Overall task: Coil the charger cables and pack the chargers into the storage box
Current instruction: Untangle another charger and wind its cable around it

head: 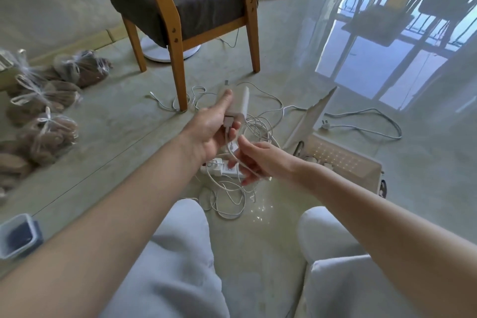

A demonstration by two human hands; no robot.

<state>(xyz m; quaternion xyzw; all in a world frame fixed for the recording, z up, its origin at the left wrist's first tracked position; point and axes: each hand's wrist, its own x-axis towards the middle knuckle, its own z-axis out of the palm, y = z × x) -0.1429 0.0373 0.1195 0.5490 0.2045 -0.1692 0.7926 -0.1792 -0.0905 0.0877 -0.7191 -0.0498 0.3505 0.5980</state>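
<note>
My left hand [210, 129] grips a white charger brick [238, 104] held above the floor, thumb along its top. From the brick's near end a white cable [233, 148] hangs down into my right hand [254, 161], which pinches it between thumb and fingers. Under both hands lies a tangle of white cables [227, 196] with other white chargers [223, 169] on the floor. The storage box [343, 160], pale with a perforated wall, stands to the right with its lid [313, 116] tilted up.
A wooden chair with a grey cushion [185, 0] stands ahead, one leg among the cables. Tied plastic bags [49, 111] lie at left. A small blue-lidded container [18, 236] sits near left. Another cable with a plug [361, 124] runs right. My knees [180, 240] are below.
</note>
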